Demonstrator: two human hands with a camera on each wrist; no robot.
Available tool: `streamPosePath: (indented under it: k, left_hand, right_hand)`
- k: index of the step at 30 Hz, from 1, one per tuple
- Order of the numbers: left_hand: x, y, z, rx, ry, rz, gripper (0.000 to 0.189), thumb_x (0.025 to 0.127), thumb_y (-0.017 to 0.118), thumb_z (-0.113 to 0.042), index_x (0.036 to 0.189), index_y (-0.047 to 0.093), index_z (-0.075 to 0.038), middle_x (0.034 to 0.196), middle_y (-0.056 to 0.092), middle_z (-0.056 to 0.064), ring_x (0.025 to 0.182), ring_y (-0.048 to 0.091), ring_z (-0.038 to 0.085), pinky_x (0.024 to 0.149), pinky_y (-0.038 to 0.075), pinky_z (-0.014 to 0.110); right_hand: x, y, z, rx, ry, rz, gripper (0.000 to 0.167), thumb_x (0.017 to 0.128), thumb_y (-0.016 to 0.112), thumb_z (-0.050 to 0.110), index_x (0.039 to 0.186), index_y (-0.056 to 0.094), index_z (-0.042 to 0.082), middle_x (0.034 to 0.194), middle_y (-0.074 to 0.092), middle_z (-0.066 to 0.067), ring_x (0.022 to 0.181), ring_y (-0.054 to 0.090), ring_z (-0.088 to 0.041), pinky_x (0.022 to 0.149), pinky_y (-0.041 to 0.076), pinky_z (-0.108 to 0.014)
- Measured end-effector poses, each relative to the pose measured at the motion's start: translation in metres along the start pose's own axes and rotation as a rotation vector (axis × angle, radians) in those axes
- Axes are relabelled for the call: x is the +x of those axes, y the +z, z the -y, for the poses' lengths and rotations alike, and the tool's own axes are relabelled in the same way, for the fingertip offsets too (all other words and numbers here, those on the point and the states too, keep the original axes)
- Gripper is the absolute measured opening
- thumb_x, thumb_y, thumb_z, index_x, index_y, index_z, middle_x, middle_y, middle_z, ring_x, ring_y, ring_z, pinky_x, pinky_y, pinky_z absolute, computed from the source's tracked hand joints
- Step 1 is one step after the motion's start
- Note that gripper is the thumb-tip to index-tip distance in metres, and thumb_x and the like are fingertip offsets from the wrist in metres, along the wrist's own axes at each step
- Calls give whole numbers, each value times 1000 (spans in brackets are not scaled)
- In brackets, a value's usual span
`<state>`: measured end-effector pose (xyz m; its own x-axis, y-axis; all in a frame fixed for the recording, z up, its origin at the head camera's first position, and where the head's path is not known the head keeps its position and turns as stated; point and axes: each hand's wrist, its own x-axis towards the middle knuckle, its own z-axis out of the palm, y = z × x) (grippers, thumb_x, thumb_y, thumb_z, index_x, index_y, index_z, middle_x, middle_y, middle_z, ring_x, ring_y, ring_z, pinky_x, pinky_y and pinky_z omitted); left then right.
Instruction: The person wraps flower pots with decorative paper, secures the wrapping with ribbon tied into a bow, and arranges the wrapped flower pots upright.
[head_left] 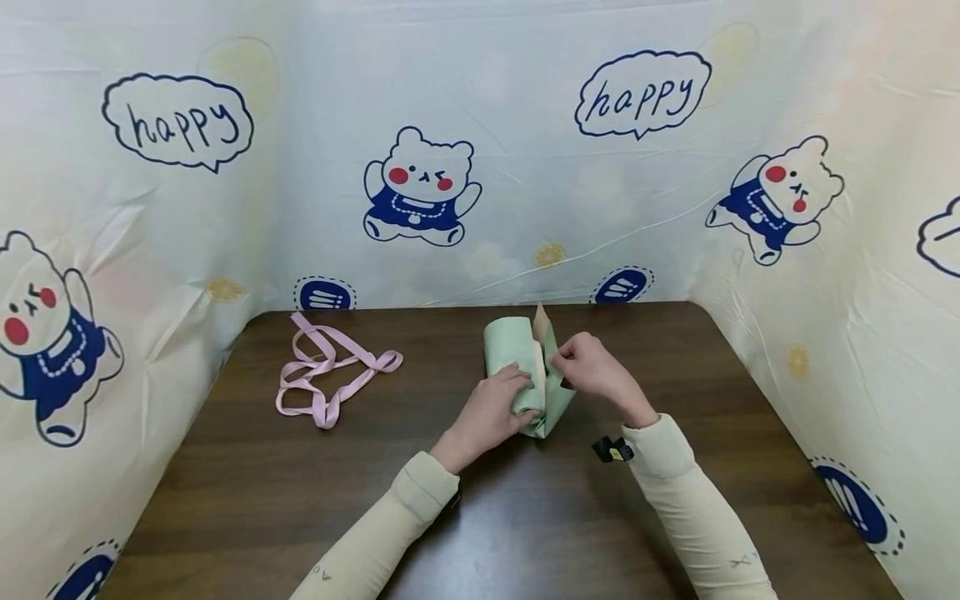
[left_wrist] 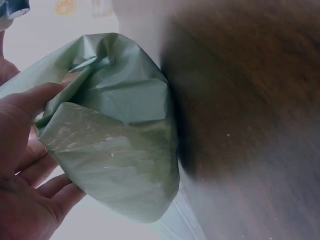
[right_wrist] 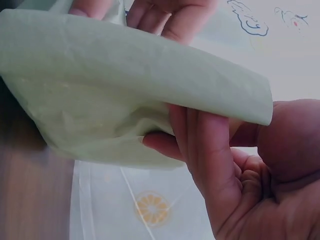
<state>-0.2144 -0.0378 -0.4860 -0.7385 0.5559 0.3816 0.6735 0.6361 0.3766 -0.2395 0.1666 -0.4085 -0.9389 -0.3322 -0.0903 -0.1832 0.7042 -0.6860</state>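
Note:
A bundle wrapped in light green paper (head_left: 507, 340) stands toward the back of the table. My left hand (head_left: 491, 408) grips its near left side, thumb and fingers around the paper. In the left wrist view the paper end (left_wrist: 112, 155) is folded and creased beside that hand. On the right, a loose flap of the green paper (head_left: 557, 400) stands away from the bundle, its tan inner side showing at the top. My right hand (head_left: 596, 367) pinches this flap's edge; in the right wrist view its fingers (right_wrist: 210, 145) reach behind the folded paper edge. What the paper encloses is hidden.
A tangled pink ribbon (head_left: 326, 367) lies on the dark wooden table (head_left: 247, 508) at the back left. A small black item (head_left: 612, 450) is by the right cuff. Printed cloth (head_left: 517, 167) with bear drawings surrounds the table's back and sides.

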Motion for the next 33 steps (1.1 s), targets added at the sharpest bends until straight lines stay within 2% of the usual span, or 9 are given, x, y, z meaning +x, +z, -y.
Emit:
streamPosePath:
  k: [3,9,14,19,25,28,31,33]
  left_hand:
    - [-1,0,1,-32,-4,-7,37,85,84,-23,115,74,-4,127,70,10,134,56,33,104,51,49]
    - [-3,1,2,-33,17,17,40,88,81,-23,123,72,-4,136,65,14,138,51,33,109,47,43]
    - [-5,3,3,-50,24,36,45,90,79,-20,130,69,-2,143,60,14,144,44,35,113,43,43]
    - [-6,4,4,-23,41,32,45,92,78,-20,132,67,-3,145,59,13,139,46,32,115,40,41]
    - [-9,2,4,4,69,50,39,99,62,-18,136,64,-4,147,56,11,133,49,26,113,35,41]
    - [-9,-2,4,39,69,74,38,103,56,-19,139,63,-6,149,55,10,130,49,25,111,38,38]
    - [-10,-3,4,55,64,84,39,103,60,-20,140,61,-7,150,53,8,127,49,24,108,42,37]
    - [-9,-3,5,15,51,67,42,101,65,-21,140,61,-7,149,55,8,127,50,24,107,45,36]
  right_hand:
    - [2,3,3,-9,-1,-3,45,102,58,13,58,59,8,51,52,0,50,54,-14,51,45,-29]
    - [5,6,9,-25,3,4,39,102,59,12,65,68,3,52,53,0,50,53,-14,50,44,-28]
    - [6,6,14,-28,2,10,41,102,60,12,61,65,5,51,54,0,50,56,-14,51,46,-28]
    - [7,7,17,-41,-5,9,42,101,60,11,60,64,7,50,53,0,50,57,-14,51,47,-28]
    - [7,9,17,-45,-8,13,44,101,60,11,58,61,8,49,50,1,48,53,-14,50,45,-28]
    - [8,9,17,-48,-10,13,45,101,60,11,56,59,9,49,50,1,48,53,-14,49,44,-28]
    - [9,10,17,-49,-16,19,44,102,59,11,57,61,8,50,53,0,48,55,-13,50,45,-28]
    - [10,10,18,-48,-17,24,42,102,60,11,60,65,6,51,55,0,50,57,-14,50,47,-28]
